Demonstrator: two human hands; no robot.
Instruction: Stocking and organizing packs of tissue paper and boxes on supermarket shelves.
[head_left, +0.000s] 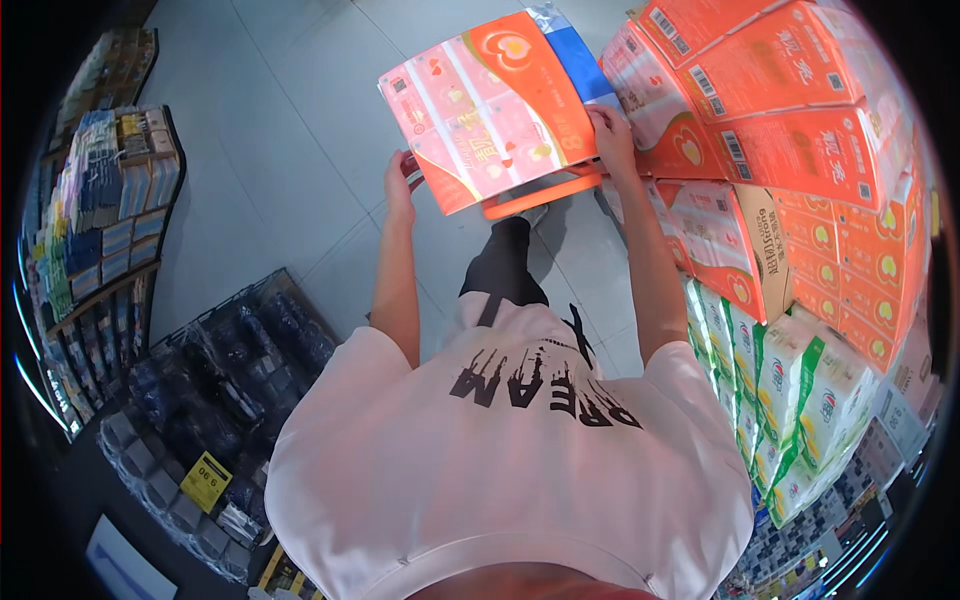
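A plastic-wrapped pack of tissues (495, 112), pink and orange, is held in front of me between both hands, over the floor. My left hand (403, 184) grips its near left edge, with some fingers hidden beneath. At its right side, my right hand (611, 139) holds the edge near the corner. A blue and silver package (577, 60) lies partly behind the pack's far right side. Below the pack, an orange bar or handle (536, 199) shows near my foot; what it belongs to is mostly hidden.
Orange tissue packs (795, 127) are piled at the right, beside a cardboard box (765, 247). Nearer stand green and white packs (787, 390). Dark plastic-wrapped goods (225, 375) fill a rack at lower left. Shelves of stacked goods (112, 187) line the far left. Tiled floor (262, 150) lies between.
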